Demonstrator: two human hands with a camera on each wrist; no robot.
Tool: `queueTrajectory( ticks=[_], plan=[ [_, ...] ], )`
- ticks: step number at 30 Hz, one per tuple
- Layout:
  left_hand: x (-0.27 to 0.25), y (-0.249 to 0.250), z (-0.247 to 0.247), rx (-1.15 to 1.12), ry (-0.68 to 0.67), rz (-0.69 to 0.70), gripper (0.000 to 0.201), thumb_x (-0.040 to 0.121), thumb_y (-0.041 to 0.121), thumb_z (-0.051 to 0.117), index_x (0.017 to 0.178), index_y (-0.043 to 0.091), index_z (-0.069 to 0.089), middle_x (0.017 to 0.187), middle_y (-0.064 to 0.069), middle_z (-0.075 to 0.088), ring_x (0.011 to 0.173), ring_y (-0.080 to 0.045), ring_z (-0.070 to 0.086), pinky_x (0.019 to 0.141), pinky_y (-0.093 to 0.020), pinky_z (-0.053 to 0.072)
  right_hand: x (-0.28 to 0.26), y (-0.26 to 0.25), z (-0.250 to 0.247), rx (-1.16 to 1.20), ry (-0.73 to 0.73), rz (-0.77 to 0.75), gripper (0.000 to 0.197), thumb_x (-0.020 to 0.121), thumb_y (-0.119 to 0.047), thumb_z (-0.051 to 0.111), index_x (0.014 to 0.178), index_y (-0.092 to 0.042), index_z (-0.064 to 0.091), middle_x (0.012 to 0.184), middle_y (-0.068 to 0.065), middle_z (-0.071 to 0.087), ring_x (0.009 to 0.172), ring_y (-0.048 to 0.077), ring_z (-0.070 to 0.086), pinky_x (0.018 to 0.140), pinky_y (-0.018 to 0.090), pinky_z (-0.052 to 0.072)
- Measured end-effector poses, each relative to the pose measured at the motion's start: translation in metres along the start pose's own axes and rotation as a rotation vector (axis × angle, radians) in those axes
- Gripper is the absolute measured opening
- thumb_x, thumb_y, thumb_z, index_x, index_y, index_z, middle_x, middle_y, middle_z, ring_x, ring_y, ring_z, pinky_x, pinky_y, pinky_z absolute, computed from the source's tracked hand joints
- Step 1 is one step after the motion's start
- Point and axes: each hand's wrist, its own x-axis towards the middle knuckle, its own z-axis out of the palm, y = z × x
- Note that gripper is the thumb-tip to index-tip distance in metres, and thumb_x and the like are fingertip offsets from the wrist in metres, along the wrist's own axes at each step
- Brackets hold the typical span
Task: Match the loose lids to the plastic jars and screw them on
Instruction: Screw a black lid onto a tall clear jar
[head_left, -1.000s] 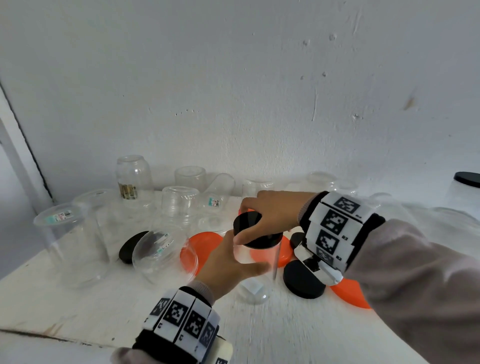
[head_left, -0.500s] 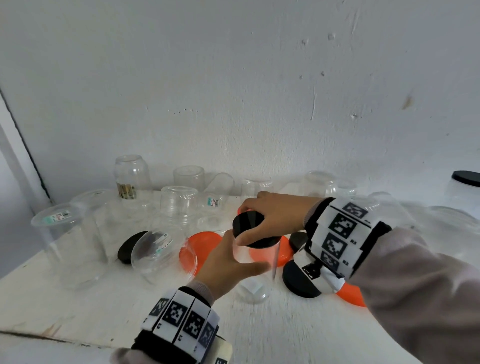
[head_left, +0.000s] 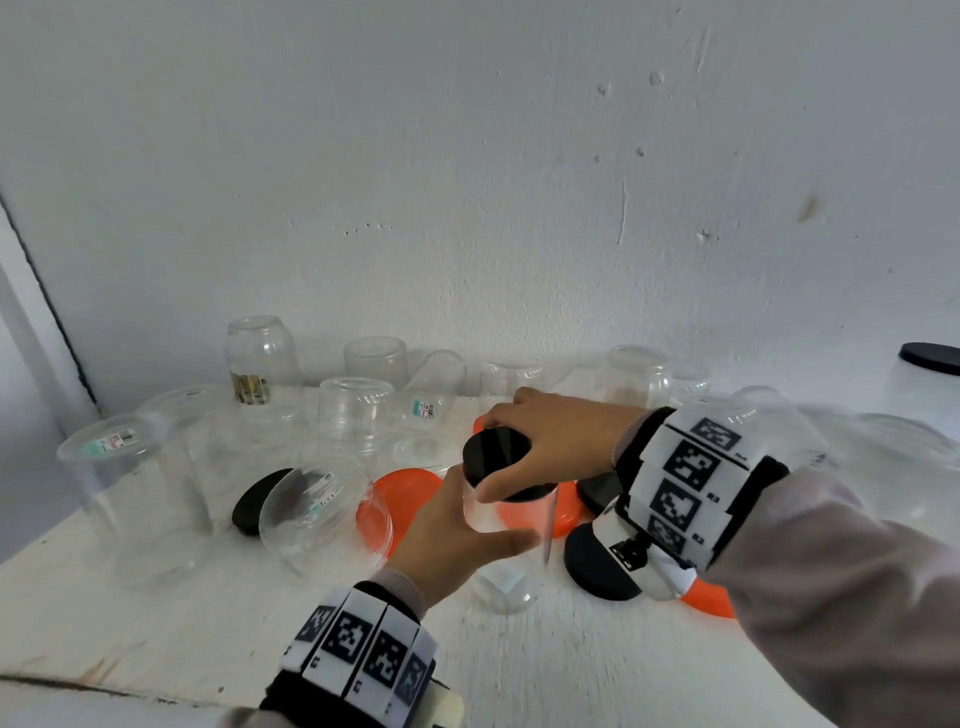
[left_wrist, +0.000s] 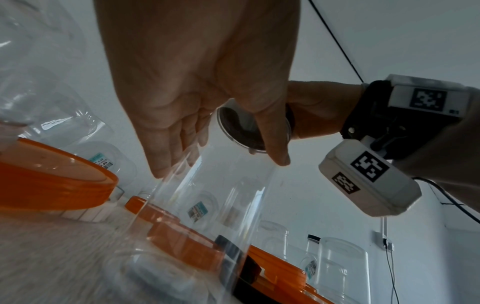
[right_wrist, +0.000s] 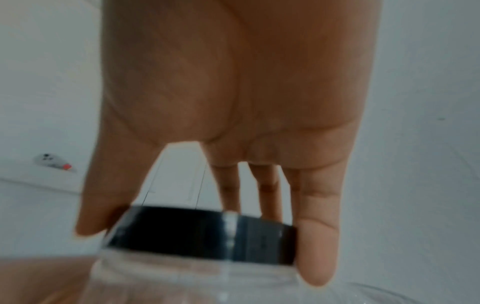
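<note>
1. Clear jar (head_left: 511, 551) — upright near the front of the white counter (head_left: 571, 670), roughly midway along it. It stands on its base, presumably so that the mouth faces up to receive a lid.
2. Black lid (head_left: 496, 460) — seated on the jar's mouth, slightly tilted in the head view. Whether its thread has caught cannot be told; judged, the screwing-on is under way, not finished.
3. Right hand (head_left: 558, 441) — reaches over from the right; thumb and fingers (right_wrist: 315, 244) are curled down round the lid's rim, a grip suited to twisting.
4. Left hand (head_left: 452, 540) — wraps the jar's wall just below the lid, thumb on the near side and fingers on the far side. This probably keeps the jar from turning with the lid.
5. Loose lids — orange lids (head_left: 410, 488) lie flat just behind and beside the held jar, a black lid on the counter (head_left: 597, 569) sits to its right under the right wrist, and another black one (head_left: 254, 501) lies toward the left.
6. Uncapped jars (head_left: 356, 410) — most stand mouth-down along the back edge by the wall; one lies on its side (head_left: 311, 519) left of the held jar.
7. Capped jar (head_left: 930, 374) — at the far right edge, already bearing a black lid.
</note>
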Motion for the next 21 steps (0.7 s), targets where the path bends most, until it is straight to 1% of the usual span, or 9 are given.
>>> queueTrajectory(
  ticks=[3,5,8,10,12,14,17,19,21],
  plan=[
    [0.0,-0.001,0.0,-0.006,0.008,-0.006,0.076,0.066,0.04,0.083,0.128,0.038,0.039,0.113,0.027,0.05,0.1,0.012,0.045,0.072,-0.007,0.034,0.001,-0.003,0.009,-0.056,0.063,0.051,0.08,0.075,-0.077,0.052,0.133,-0.024,0.04,0.119,0.0,0.042,0.104,0.021,0.049,0.089,0.038,0.047],
    [0.0,0.0,0.0,-0.003,0.005,-0.004,0.076,0.066,0.041,0.082,0.128,0.038,0.038,0.112,0.029,0.049,0.1,0.014,0.043,0.071,-0.007,0.033,0.0,-0.002,0.006,-0.026,0.032,0.043,0.079,0.075,-0.073,0.055,0.136,-0.025,0.037,0.12,-0.002,0.04,0.11,0.02,0.045,0.094,0.04,0.046],
    [0.0,0.0,0.0,0.005,0.012,-0.006,0.077,0.066,0.041,0.083,0.126,0.043,0.034,0.109,0.032,0.047,0.098,0.016,0.042,0.07,-0.006,0.033,-0.002,0.002,-0.004,0.071,-0.071,-0.032,0.076,0.079,-0.052,0.068,0.143,-0.033,0.03,0.126,-0.007,0.037,0.118,0.015,0.04,0.099,0.038,0.043],
    [0.0,0.0,0.0,0.005,0.016,-0.007,0.078,0.066,0.04,0.083,0.127,0.042,0.034,0.108,0.033,0.046,0.098,0.016,0.042,0.071,-0.006,0.032,-0.003,0.004,-0.007,0.094,-0.084,-0.071,0.075,0.08,-0.044,0.069,0.144,-0.033,0.031,0.129,-0.009,0.036,0.118,0.014,0.042,0.099,0.035,0.044],
    [0.0,0.0,0.0,0.01,0.013,-0.006,0.081,0.066,0.041,0.083,0.131,0.038,0.035,0.11,0.031,0.046,0.1,0.012,0.043,0.073,-0.007,0.031,-0.002,0.004,-0.005,0.078,-0.073,-0.076,0.072,0.081,-0.047,0.067,0.143,-0.033,0.033,0.127,-0.008,0.037,0.117,0.014,0.041,0.099,0.036,0.044],
    [0.0,0.0,0.0,0.011,0.011,-0.008,0.083,0.066,0.041,0.082,0.134,0.036,0.035,0.113,0.028,0.047,0.103,0.007,0.045,0.074,-0.007,0.032,-0.001,0.003,-0.003,0.042,-0.052,-0.054,0.068,0.081,-0.057,0.063,0.14,-0.033,0.038,0.119,-0.007,0.038,0.112,0.015,0.04,0.098,0.039,0.044],
    [0.0,0.0,0.0,0.005,0.005,-0.004,0.084,0.066,0.04,0.082,0.136,0.034,0.036,0.117,0.026,0.049,0.101,0.009,0.044,0.073,-0.008,0.033,0.0,-0.003,0.003,-0.05,0.008,0.009,0.072,0.078,-0.072,0.053,0.136,-0.03,0.041,0.11,-0.005,0.038,0.105,0.017,0.041,0.094,0.041,0.045],
    [-0.001,0.0,0.0,-0.005,0.001,-0.002,0.083,0.067,0.04,0.082,0.135,0.034,0.036,0.115,0.027,0.049,0.101,0.012,0.044,0.073,-0.009,0.034,0.001,-0.005,0.005,-0.088,0.03,0.03,0.073,0.079,-0.074,0.049,0.136,-0.028,0.041,0.111,-0.003,0.037,0.109,0.02,0.042,0.093,0.042,0.046],
    [0.0,0.0,0.0,-0.006,0.001,-0.005,0.082,0.066,0.041,0.082,0.134,0.035,0.036,0.113,0.029,0.048,0.101,0.013,0.043,0.073,-0.008,0.034,0.001,-0.005,0.002,-0.074,-0.011,0.013,0.071,0.081,-0.069,0.052,0.14,-0.033,0.036,0.118,-0.002,0.037,0.119,0.021,0.039,0.098,0.042,0.042]
  ],
)
